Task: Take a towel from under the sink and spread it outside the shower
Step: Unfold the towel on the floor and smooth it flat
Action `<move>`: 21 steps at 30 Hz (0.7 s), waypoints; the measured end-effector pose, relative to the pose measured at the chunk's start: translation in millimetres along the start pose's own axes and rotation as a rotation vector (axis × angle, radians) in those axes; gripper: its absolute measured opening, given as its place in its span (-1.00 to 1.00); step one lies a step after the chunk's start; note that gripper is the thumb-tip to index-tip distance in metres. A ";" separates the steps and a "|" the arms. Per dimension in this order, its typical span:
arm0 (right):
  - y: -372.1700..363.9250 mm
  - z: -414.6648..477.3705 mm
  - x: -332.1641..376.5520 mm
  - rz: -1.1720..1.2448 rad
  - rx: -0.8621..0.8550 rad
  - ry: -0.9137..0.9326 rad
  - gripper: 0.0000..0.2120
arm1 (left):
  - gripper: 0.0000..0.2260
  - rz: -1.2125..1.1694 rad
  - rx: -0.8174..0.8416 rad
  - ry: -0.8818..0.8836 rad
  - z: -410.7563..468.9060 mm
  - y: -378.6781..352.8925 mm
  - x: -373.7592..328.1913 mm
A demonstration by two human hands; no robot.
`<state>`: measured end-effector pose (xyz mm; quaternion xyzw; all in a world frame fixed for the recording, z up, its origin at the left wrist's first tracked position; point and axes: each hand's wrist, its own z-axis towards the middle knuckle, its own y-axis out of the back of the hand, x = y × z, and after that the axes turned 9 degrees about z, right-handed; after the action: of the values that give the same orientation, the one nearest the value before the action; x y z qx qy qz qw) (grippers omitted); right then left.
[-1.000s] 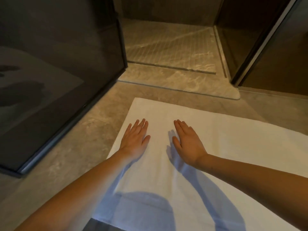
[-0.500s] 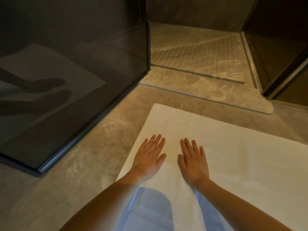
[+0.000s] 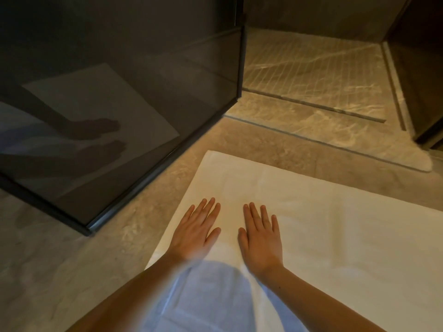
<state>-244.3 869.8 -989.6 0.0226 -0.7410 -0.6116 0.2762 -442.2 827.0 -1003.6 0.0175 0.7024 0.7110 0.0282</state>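
Observation:
A white towel (image 3: 335, 231) lies spread flat on the stone floor just outside the shower entrance. My left hand (image 3: 196, 231) rests palm down on the towel near its left edge, fingers straight and slightly apart. My right hand (image 3: 260, 236) lies flat beside it, a short gap between the two thumbs. Neither hand grips the cloth. The towel's near part falls in my shadow and runs out of view at the bottom and right.
A dark glass shower panel (image 3: 119, 104) with a black frame stands at the left and mirrors my arms and the towel. The ribbed shower floor (image 3: 311, 68) lies ahead behind a stone threshold (image 3: 323, 130). Another dark panel (image 3: 422, 92) stands at the right.
Both hands slid back toward me over the towel, staying flat, and drew a little closer together. The view has shifted left, showing more of the glass panel.

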 end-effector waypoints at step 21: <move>49.2 111.4 34.1 0.120 -0.119 0.043 -0.47 | -0.50 -0.064 -0.006 0.112 118.6 22.5 6.0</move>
<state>-306.8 969.0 -942.4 -0.0251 -0.6974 -0.6362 0.3290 -440.8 945.5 -979.7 -0.0449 0.7008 0.7119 0.0120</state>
